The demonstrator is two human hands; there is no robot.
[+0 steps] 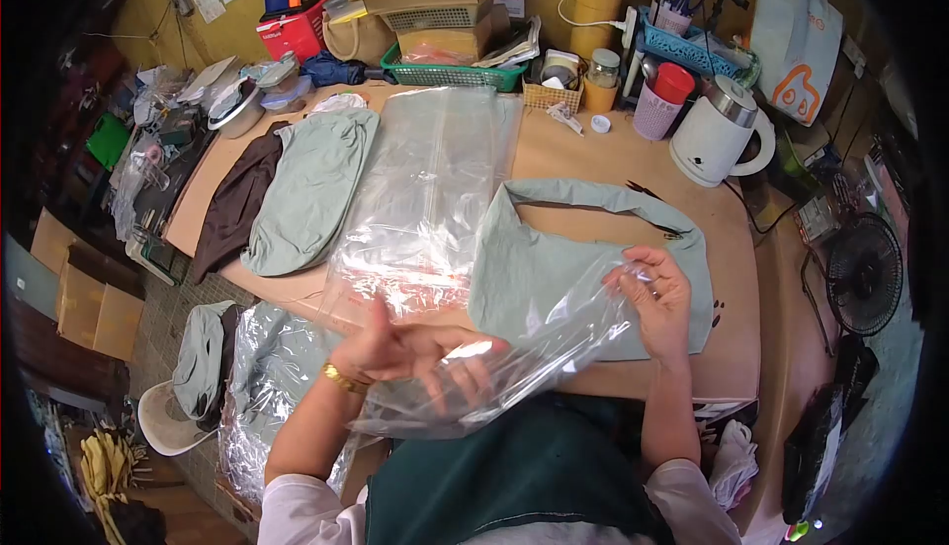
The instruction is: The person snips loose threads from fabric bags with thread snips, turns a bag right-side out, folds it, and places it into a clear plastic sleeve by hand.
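Note:
A clear plastic bag [583, 323] is stretched between my two hands, above the front of the table. My right hand [657, 298] pinches its upper edge between thumb and fingers. My left hand [415, 352] is open, with the thumb raised and the fingers spread; the fingertips show through the film at the bag's other end. Beneath the plastic, a pale grey-green cloth shoulder bag [529, 263] lies flat, its strap looped toward the back. Left of it is a pile of clear plastic bags [425, 169].
A folded grey-green cloth piece [311, 189] and a dark brown one [242, 199] lie at the table's left. A white electric kettle [717, 135] stands back right. Cartons fill a green basket [455, 76] at the back. Plastic-wrapped cloth [277, 387] rests below the table's left edge.

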